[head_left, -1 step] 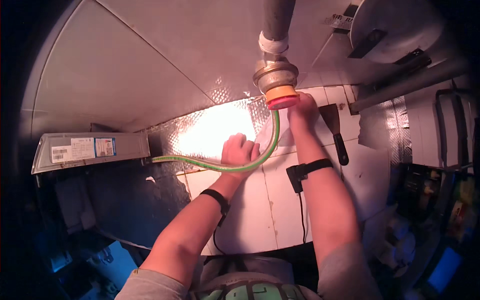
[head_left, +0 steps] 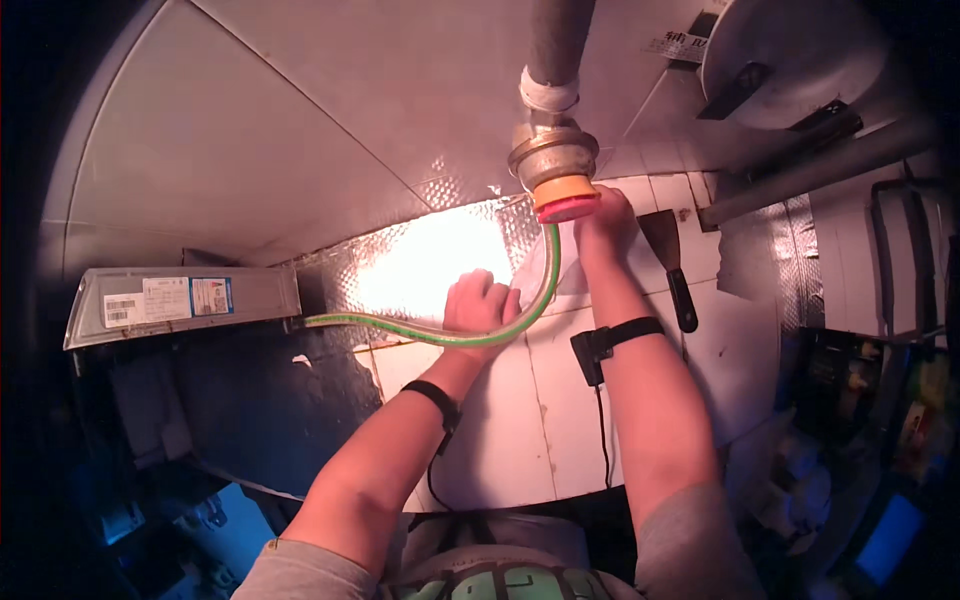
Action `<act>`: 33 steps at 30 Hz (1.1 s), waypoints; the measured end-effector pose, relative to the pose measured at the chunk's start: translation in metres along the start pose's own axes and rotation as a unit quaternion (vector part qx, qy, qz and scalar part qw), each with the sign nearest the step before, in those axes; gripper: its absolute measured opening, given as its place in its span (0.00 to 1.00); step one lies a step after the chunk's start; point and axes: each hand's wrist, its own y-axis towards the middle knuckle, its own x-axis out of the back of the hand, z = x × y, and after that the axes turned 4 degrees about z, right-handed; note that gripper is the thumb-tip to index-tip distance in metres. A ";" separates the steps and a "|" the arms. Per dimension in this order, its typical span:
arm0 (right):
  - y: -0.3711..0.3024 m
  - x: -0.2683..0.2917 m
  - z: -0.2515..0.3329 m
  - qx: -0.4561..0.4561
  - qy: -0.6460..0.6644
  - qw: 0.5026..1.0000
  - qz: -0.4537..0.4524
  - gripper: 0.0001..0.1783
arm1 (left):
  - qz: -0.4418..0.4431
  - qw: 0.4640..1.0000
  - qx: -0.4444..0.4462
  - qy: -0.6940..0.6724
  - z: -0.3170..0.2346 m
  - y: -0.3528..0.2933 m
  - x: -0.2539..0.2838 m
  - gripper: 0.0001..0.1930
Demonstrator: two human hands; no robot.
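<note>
My left hand (head_left: 482, 300) rests low over the white tiled counter, its fingers curled in. Whatever lies under those fingers, if anything, is hidden. A green-edged clear hose (head_left: 430, 337) crosses in front of my left wrist and rises to the pipe fitting. My right hand (head_left: 607, 225) is farther forward, beside and partly behind the fitting's red ring (head_left: 567, 209); its fingertips are out of sight. From this view I cannot tell whether it touches the ring. Between my hands lies a pale sheet-like patch (head_left: 572, 275). A scraper with a black handle (head_left: 681, 300) lies right of my right forearm.
A grey pipe (head_left: 556, 45) with a brass fitting (head_left: 553, 152) hangs down in front of me. On the left stands a metal box-like panel (head_left: 180, 300) with labels. Bright light glares off the textured foil (head_left: 335, 270). A round pale lid (head_left: 790, 60) is at upper right.
</note>
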 end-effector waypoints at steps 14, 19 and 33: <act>0.004 -0.061 -0.030 0.031 0.159 0.984 -0.073 0.09 | 0.011 1.000 0.009 -0.014 -0.002 0.000 0.000 0.09; -0.008 -0.039 0.005 0.043 -0.081 0.992 -0.088 0.08 | 0.005 1.000 0.005 -0.014 0.000 -0.001 0.001 0.09; -0.004 -0.025 -0.013 -0.003 0.068 0.998 -0.002 0.08 | 0.006 1.000 0.010 -0.011 -0.001 -0.001 0.003 0.09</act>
